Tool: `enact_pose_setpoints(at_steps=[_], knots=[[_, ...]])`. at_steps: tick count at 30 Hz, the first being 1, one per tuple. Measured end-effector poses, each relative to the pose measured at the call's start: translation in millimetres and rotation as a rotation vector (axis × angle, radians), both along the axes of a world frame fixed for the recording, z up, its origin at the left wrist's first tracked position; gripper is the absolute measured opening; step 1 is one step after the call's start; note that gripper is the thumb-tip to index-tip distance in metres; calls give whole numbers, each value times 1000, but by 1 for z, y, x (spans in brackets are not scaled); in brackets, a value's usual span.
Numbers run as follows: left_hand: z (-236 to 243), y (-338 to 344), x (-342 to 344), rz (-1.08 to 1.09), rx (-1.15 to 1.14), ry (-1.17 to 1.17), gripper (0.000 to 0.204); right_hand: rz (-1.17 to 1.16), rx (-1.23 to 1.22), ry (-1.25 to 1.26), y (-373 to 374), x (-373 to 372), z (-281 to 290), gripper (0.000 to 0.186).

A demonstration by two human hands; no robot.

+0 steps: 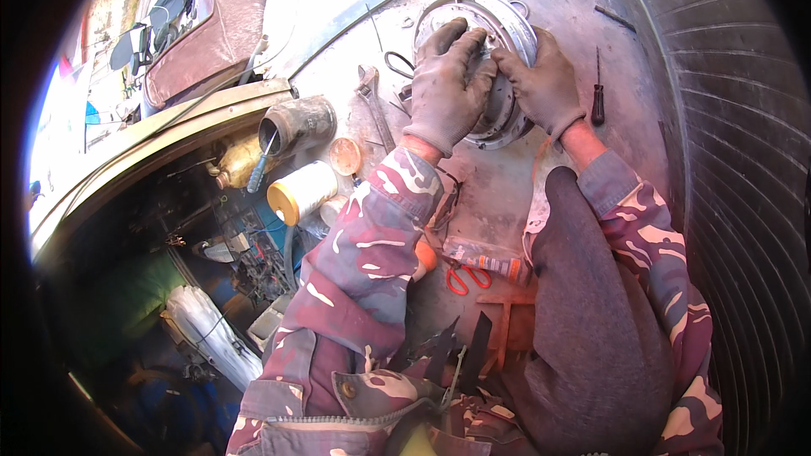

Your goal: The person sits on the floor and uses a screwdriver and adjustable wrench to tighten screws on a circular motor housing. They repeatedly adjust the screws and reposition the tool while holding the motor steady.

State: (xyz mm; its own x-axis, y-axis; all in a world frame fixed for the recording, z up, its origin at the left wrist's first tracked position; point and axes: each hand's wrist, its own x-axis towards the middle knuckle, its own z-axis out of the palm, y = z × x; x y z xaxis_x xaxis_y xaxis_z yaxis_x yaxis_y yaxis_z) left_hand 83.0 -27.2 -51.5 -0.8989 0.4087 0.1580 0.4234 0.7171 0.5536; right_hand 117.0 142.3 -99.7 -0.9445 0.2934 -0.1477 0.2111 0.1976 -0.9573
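A round metal housing (495, 137) with a shiny rim stands on the worn metal worktop, under both my gloved hands. My left hand (449, 89) reaches over its centre, fingers bent and pressed together with the thumb around the middle part. What lies beneath those fingertips is hidden. At the right rim, my right hand (545, 80) grips the housing, its thumb on top and its other fingers mostly out of sight. Left of the housing lies an adjustable wrench (373, 105). A thin screwdriver with a black handle (598, 105) lies to the right.
A dark jar (300, 125), a white tub with a yellow lid (302, 192) and a blue-handled screwdriver (257, 174) are at left. Red-handled scissors (467, 279) lie near me beside a clear packet (486, 258). A ribbed dark wall (743, 135) bounds the right side.
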Motion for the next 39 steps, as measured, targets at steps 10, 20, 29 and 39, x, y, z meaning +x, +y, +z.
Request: enact_pose_setpoints(at_steps=[10,20,29,39], knots=[[-3,-3,4,-14,59,-83,47,-31,-91,-7,-5,2,-1,72],[-10,0,13,-22,46,-65,46,-39,-91,-16,-6,3,4,77],[-8,2,6,-2,87,-59,48,30,98,10,-4,-4,-11,80],[22,-34,26,96,258,-199,35,49,14,42,1,-7,-29,82]])
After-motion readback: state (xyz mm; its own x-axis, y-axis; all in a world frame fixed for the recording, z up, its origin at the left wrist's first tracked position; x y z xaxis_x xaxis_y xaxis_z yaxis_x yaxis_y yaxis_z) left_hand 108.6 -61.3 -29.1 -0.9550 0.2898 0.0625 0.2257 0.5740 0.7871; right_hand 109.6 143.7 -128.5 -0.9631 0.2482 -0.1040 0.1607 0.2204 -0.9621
